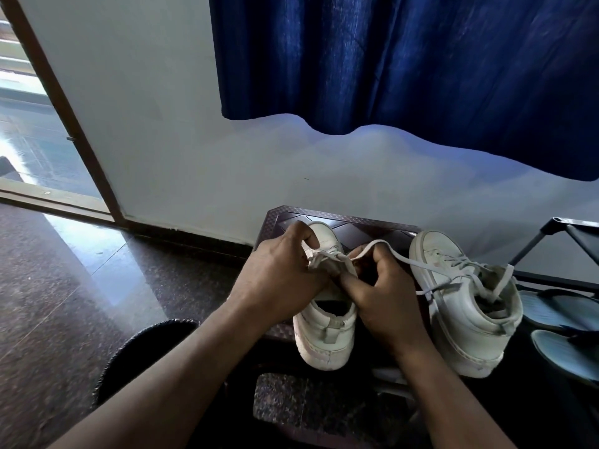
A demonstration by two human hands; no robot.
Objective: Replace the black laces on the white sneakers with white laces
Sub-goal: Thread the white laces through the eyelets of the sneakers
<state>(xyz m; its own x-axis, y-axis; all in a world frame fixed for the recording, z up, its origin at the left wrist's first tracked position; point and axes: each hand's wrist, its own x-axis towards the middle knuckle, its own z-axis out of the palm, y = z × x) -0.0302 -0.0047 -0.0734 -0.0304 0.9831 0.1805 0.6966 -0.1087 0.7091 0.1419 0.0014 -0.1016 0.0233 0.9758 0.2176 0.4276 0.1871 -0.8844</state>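
Speckled dark floor point(64, 286) stretches away to the left of the brown platform point(372, 225), with an open doorway point(39, 124) far off on that side and a pale wall behind the platform. A black round pad point(136, 351) lies on the floor to the platform's lower left. Over the platform's left half, the left hand point(278, 273) is curled tight, gripping the white lace point(402, 256) where it bunches at the tongue of the left sneaker point(324, 332), which sits on the platform with its toe towards the wall. Above the platform's middle, the right hand point(385, 299) is closed too, pinching the same lace. From there the lace loops up and trails rightwards. At the platform's right edge the right sneaker point(460, 306) stands upright, laced in pale cord, with the trailing lace draped across it. High above the platform hangs a blue curtain point(405, 59). To the platform's right stand a black rack frame point(544, 234) and blue sandals point(560, 319).
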